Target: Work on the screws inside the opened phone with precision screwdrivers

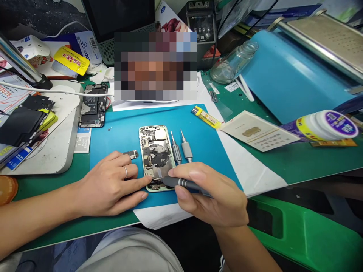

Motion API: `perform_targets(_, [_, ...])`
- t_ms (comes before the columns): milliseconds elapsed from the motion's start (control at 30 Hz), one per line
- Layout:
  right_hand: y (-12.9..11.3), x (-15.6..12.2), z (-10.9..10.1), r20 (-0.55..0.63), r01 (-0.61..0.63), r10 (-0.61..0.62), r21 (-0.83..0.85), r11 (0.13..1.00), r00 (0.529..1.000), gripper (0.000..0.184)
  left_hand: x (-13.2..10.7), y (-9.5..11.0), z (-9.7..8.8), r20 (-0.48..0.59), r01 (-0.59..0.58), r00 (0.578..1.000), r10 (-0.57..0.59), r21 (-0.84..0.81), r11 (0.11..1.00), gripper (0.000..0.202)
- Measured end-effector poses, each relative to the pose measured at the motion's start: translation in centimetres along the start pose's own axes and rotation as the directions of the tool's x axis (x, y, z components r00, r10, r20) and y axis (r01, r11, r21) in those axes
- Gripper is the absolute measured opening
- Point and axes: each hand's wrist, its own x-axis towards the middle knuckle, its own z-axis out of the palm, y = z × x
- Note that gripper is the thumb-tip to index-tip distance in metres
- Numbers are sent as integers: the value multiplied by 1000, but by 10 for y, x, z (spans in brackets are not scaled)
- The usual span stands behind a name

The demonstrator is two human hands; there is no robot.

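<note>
An opened phone (pixel 162 155), with its inner parts bare, lies on a blue mat (pixel 119 132). My left hand (pixel 113 185) rests beside it, fingers stretched out, the index fingertip on the phone's lower left part. A ring is on one finger. Between thumb and fingers, my right hand (pixel 211 192) grips a dark grey pen-shaped tool (pixel 181 183) with light rings. Its thin tip reaches into the lower end of the phone; the exact contact is too small to tell. Just past my left fingers lies a small phone part (pixel 132 154), partly covered. Two screwdrivers (pixel 176 151) lie right of the phone.
Another opened phone (pixel 92 105) lies at the back left, beside a white box-like device (pixel 64 151). To the right are a yellow-labelled stick (pixel 206 118), a card (pixel 258 132), a white-capped bottle (pixel 326 124) and a glass jar (pixel 234 62). A white cable (pixel 56 90) crosses the left.
</note>
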Motion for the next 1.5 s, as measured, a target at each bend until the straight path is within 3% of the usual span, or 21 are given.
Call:
perform_targets(233, [3,2,2,-28,31,-30,43,999,999,77,1,1,0,4,1,1000,-1,4,1000,27])
perform_targets(600, [6,5,4,40,5,-15,244,970,999,65,1,1,0,27,-5,1000,5,13,1000,29])
perform_targets(833, [5,13,4,41,45,-51,125,991,998,65,2,2,0,27,-3,1000,2,21,1000,27])
perform_targets(1233, [7,15,4,72,37,-58,263,964,996,53,1,4,-4,34,22,999,-23,11,1000,21])
perform_targets(1367, [6,15,3,68,33,-45,165,986,997,47,2,5,-4,24,29,999,-30,28,999,19])
perform_targets(1500, [5,15,4,68,47,-64,235,971,996,39,2,6,-3,25,31,999,-31,20,999,18])
